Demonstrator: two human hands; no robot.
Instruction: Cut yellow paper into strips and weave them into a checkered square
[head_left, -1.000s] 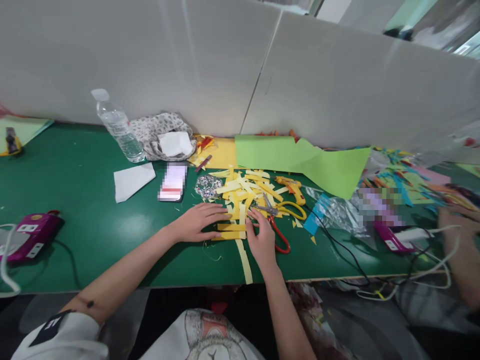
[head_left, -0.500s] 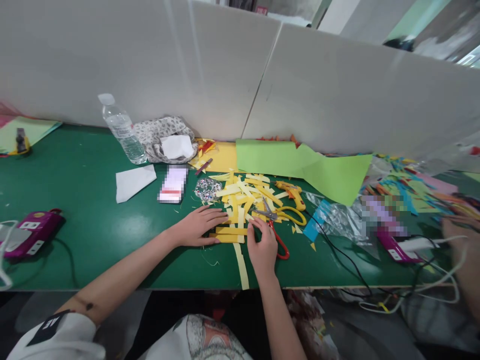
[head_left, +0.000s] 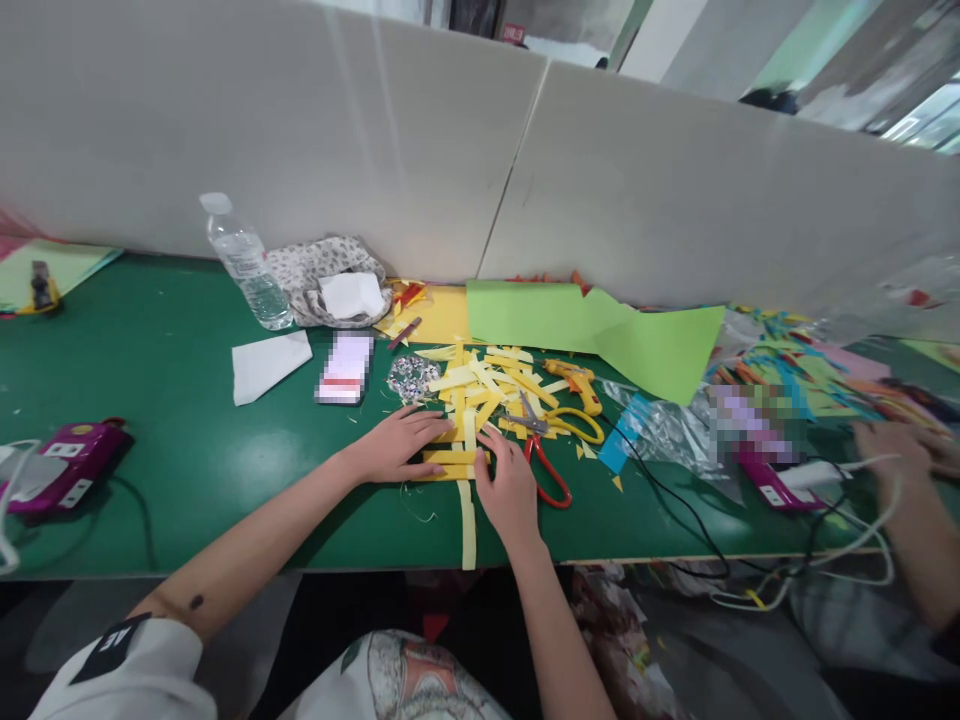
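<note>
My left hand (head_left: 397,445) lies flat on the table with its fingers stretched out, the tips touching the left ends of yellow paper strips (head_left: 450,472). From the other side my right hand (head_left: 508,485) rests at the strips' right ends, fingers lightly bent and thumb apart from the forefinger. The yellow strips lie crosswise over a pale yellow paper strip (head_left: 469,530) that runs down toward the table's front edge. Beyond my hands is a heap of loose yellow strips (head_left: 480,375). Scissors with yellow handles (head_left: 577,425) and a red scissor handle (head_left: 553,478) lie beside my right hand.
A yellow glue gun (head_left: 574,380), green paper (head_left: 532,315) and plastic film (head_left: 675,440) lie right of the heap. To the left are a phone (head_left: 345,368), white paper (head_left: 270,365) and a water bottle (head_left: 251,268). Another person's hand (head_left: 892,450) is at far right.
The view has shifted slightly. My right hand stays at the strips' right ends, its fingers a little closer to my left hand. The other person's hand shows more fully.
</note>
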